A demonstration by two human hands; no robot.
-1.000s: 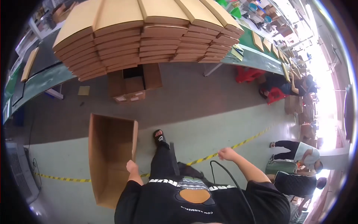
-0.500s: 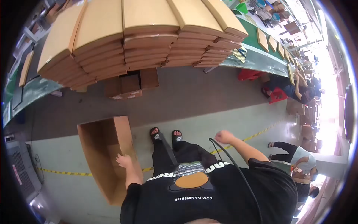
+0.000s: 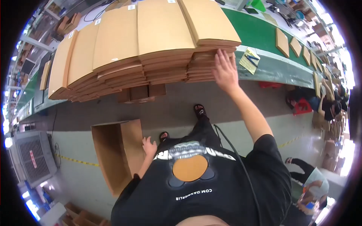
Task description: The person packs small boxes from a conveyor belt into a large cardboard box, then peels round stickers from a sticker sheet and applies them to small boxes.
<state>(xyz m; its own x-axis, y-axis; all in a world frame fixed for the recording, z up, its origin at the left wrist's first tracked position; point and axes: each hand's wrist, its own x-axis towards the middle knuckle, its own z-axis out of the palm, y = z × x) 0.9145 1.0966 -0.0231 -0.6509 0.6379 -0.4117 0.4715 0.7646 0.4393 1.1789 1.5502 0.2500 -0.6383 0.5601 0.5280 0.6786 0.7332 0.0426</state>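
Observation:
Several stacks of flat brown cardboard boxes (image 3: 162,34) stand side by side on the long green workbench. My right hand (image 3: 226,71) reaches forward with its fingers stretched out and lies against the front edge of the rightmost stack. Low on the other side, my left hand (image 3: 149,146) hangs with fingers apart and nothing in it. Beside it on the floor is a large open cardboard carton (image 3: 132,145); whether the hand touches its side I cannot tell.
On the workbench (image 3: 275,69) to the right lies a yellow patterned card (image 3: 249,62) with a dark tool on it. Another carton (image 3: 141,93) sits under the bench. A grey air cooler (image 3: 34,158) stands left. A co-worker (image 3: 313,184) is at right; a red stool (image 3: 302,106) is farther off.
I have stepped closer to the bench. My right hand has moved from beside my body up to the rightmost stack. The left hand has shifted from over the carton to its right side.

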